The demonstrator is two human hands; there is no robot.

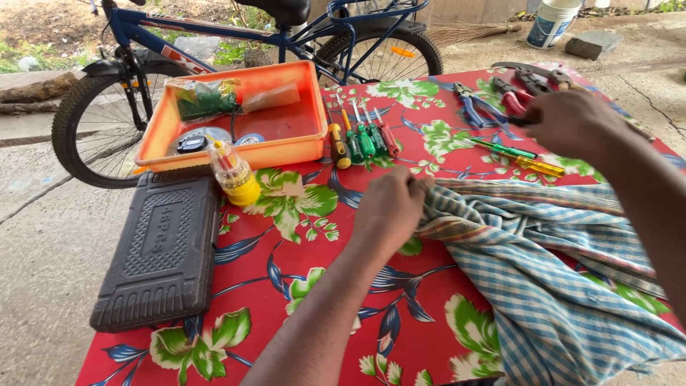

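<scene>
Head cam, looking down at a table [300,336] with a red floral cover. Left hand [389,211] is closed, pinching the edge of a blue checked cloth [543,286] that's bunched over the table's right-front part and hangs past the front edge. Right hand [572,125] is up near the far right corner, knuckles toward the camera, touching the blue pliers [475,107]; can't tell if it's actually gripping them or just resting there.

Just beside that hand: red pliers [514,96] and a yellow-green screwdriver [525,159]. A row of screwdrivers [361,136] lies next to the orange tray [286,154], which sits at the far left corner. A yellow bit holder [234,175] leans on the tray's front wall. Black case [161,250] hangs over the left edge.

Open cover in the middle, between the case and the cloth. Bike [214,43] is parked right behind the table.
</scene>
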